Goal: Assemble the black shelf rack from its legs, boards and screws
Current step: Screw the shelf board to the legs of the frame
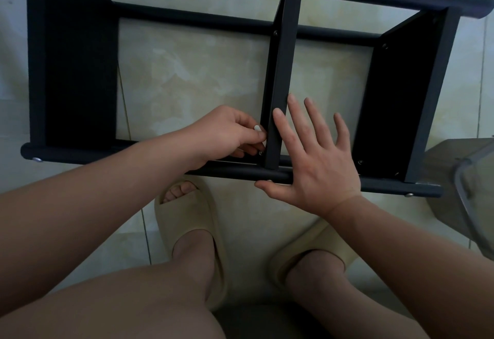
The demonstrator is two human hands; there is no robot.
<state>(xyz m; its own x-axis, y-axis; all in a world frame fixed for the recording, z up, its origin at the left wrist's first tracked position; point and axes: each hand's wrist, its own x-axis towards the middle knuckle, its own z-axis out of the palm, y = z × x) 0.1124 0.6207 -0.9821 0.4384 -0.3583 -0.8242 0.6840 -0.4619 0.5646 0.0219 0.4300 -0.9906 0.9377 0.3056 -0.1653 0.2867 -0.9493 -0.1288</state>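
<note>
The person wears thick, cream-coloured foam slides. The left slide (187,215) shows toes through its open front; the right slide (312,242) shows a broad rounded strap. Forearms, left hand (227,132), right hand (318,162) and lower legs are bare.

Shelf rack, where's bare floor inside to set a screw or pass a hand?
Widest bare tile: between left board and middle board; narrower patch between middle and right board. Crowded at the near leg, where left hand and right hand meet.
</note>
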